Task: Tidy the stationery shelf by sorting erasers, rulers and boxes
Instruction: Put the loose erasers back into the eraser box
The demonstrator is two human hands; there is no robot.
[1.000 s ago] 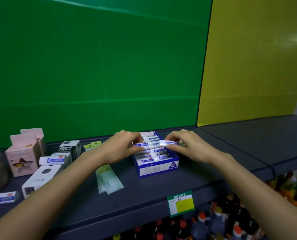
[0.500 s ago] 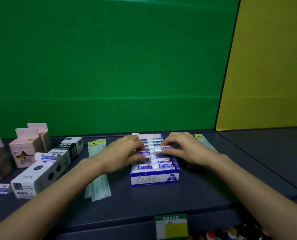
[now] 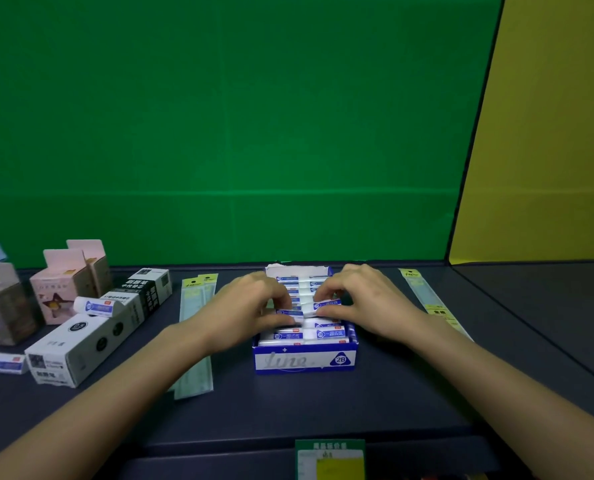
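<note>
Dark shelf (image 3: 323,403), green wall (image 3: 219,133) behind. A loose eraser (image 3: 96,306) lies well left of my left hand (image 3: 243,306), which grips the packed erasers (image 3: 302,336) in the box (image 3: 306,362). Just right, my right hand (image 3: 364,299) pinches 1 eraser (image 3: 326,304), held above 1 second ago, now down among the rows: nearly filed.
</note>
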